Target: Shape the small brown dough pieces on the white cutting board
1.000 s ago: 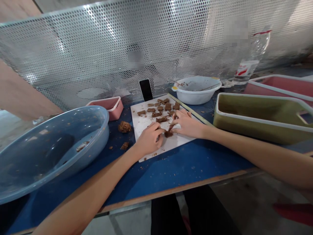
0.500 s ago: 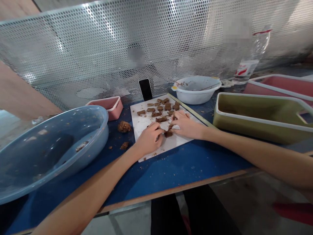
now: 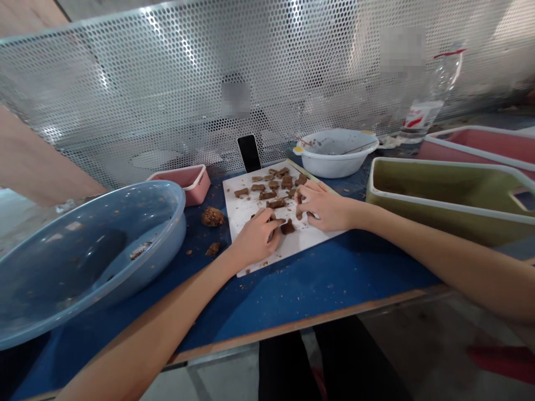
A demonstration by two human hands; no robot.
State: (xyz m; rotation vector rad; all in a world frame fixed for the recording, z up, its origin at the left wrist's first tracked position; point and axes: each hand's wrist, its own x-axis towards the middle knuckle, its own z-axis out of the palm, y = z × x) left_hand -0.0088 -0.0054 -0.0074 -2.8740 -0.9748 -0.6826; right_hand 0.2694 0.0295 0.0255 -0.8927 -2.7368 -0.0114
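Note:
On a white board [image 3: 301,234] lie several small brown pieces [image 3: 276,204], soft-looking like clay or dough, many shaped like little bones. One flat brown piece [image 3: 288,226] sits near the board's front, between my hands. My left hand [image 3: 258,236] rests on the board just left of it, fingers bent and apart, the index fingertip at or close to the piece's edge. My right hand [image 3: 321,206] hovers at the right, fingers curved and spread with nothing visible in them, apart from that piece. Left of the board lies a rough brown lump [image 3: 212,216] with a smaller lump [image 3: 213,249] below it.
A large blue basin [image 3: 167,267] fills the left side, with a small pink box [image 3: 199,192] behind it. A phone [image 3: 249,153] leans against the perforated metal screen [image 3: 175,94]. At right stand a white basin [image 3: 334,166], a green bin [image 3: 438,211], a pink bin [image 3: 430,146] and a bottle [image 3: 422,120].
My right hand has drawn away to the right from the flat brown piece, which now shows more fully. The left hand has hardly moved.

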